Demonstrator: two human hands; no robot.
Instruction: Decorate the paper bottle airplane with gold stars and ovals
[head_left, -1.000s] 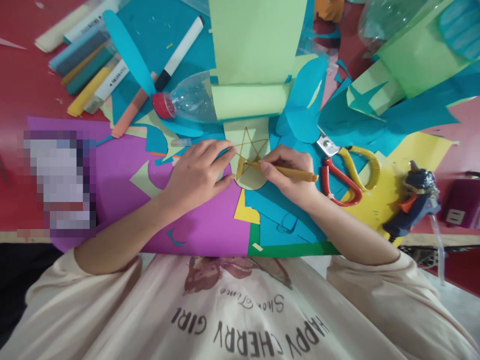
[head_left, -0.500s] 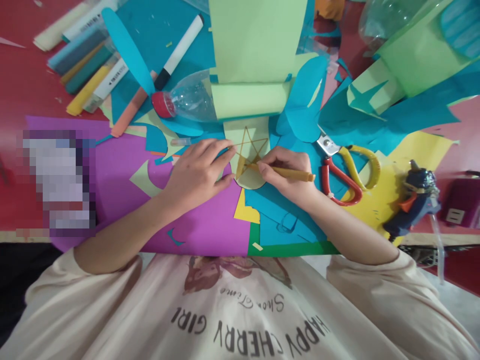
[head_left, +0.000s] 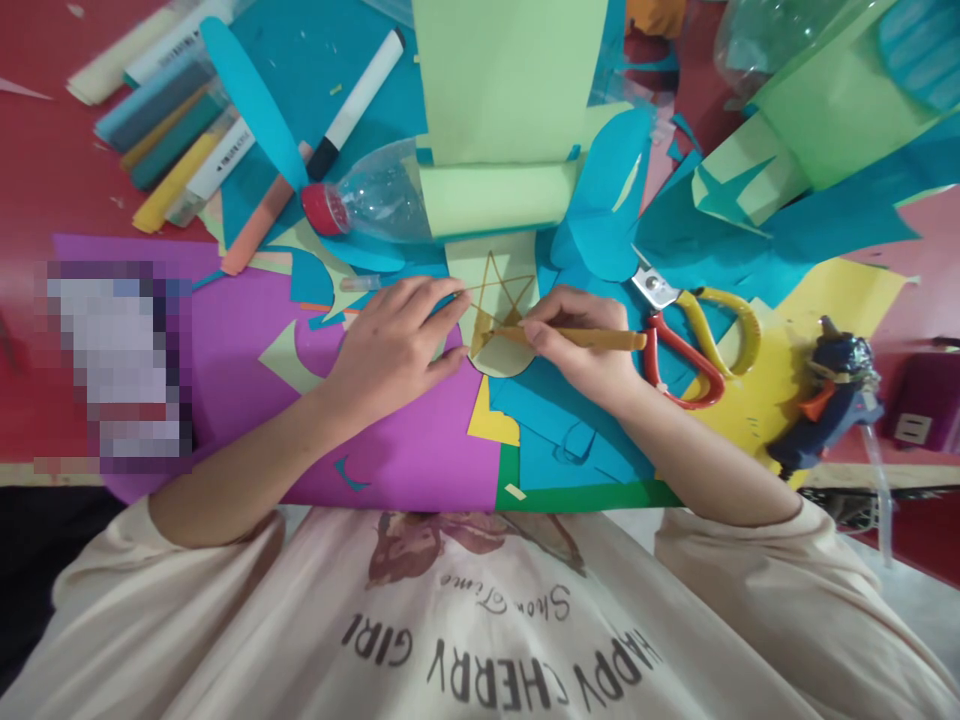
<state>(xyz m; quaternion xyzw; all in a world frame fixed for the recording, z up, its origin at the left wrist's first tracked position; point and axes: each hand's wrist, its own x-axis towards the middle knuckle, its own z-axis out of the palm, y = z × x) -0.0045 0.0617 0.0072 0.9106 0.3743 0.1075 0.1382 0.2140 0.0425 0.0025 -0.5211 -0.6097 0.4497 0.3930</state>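
In my right hand point(head_left: 581, 345) is a yellow-brown marker point(head_left: 607, 340), its tip on a pale green paper strip point(head_left: 510, 362) with a rounded end. A star outline in the same colour point(head_left: 501, 285) is drawn there, and its lower left point is coloured in. My left hand point(head_left: 409, 335) lies flat with fingers spread, fingertips at the strip's left edge. Just beyond the strip lies a clear plastic bottle point(head_left: 382, 195) with a red cap, wrapped in pale green paper point(head_left: 499, 195).
Scissors point(head_left: 694, 340) with red and yellow handles lie right of my right hand, near a dark blue glue gun point(head_left: 829, 400). Several markers point(head_left: 176, 130) lie at the upper left. Purple paper point(head_left: 420, 460) and blue paper scraps point(head_left: 570, 430) cover the red table point(head_left: 30, 200).
My right hand has shifted slightly to the right and the marker leans lower, its tip still in the star's lower left point. My left hand has stayed in place.
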